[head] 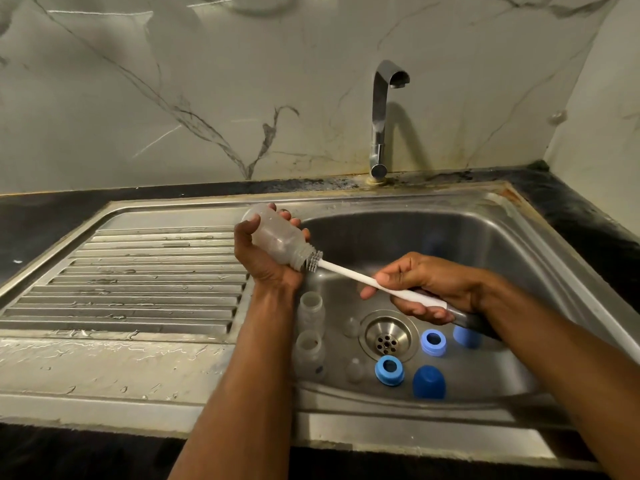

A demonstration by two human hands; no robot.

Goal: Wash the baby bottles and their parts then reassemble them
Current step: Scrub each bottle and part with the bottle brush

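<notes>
I am in the scrubbing step: my left hand [266, 251] grips a clear bottle [277, 237] tilted over the sink [485, 237], and my right hand [426, 289] holds the brush [346, 271], its bristles at the bottle mouth. Next, I think, I must push the brush inside along the neck.

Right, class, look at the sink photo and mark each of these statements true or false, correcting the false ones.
1. The left hand holds a clear bottle tilted with its mouth toward the brush. True.
2. Water is running from the tap. False: no stream shows.
3. The right hand grips the white brush by its handle. True.
4. Two clear bottles stand on the draining board. False: they stand inside the sink basin.
5. The brush bristles sit at the bottle's mouth. True.
</notes>
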